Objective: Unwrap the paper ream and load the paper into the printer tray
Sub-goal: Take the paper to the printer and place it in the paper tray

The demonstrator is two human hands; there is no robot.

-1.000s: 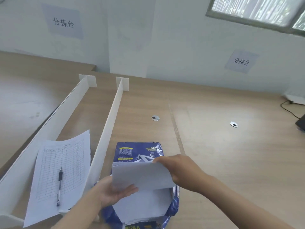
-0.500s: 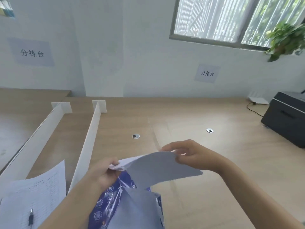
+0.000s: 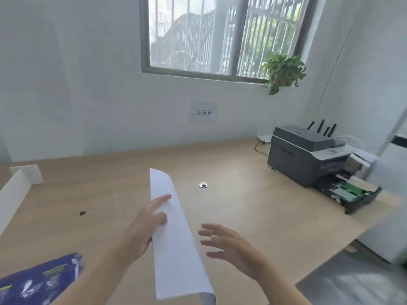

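My left hand (image 3: 146,225) grips a thin stack of white paper (image 3: 176,245), held on edge above the desk and curling at both ends. To the right of the stack my right hand (image 3: 229,245) hovers with fingers spread, apart from the paper. The blue ream wrapper (image 3: 37,282) lies open at the lower left corner. The dark grey printer (image 3: 306,155) stands at the far right of the desk, and its paper tray (image 3: 352,194) is pulled out toward the desk's edge, with green parts showing inside.
The wooden desk (image 3: 253,212) has a cable grommet (image 3: 203,185) in the middle. White divider boards (image 3: 15,188) stand at the left. A potted plant (image 3: 284,71) sits on the window sill. A cable (image 3: 259,148) runs behind the printer. Floor lies past the desk's right edge.
The view has swung right, off the wrapper and toward the printer. My right hand has let go of the paper; my left hand now carries the stack alone, up and to the right.
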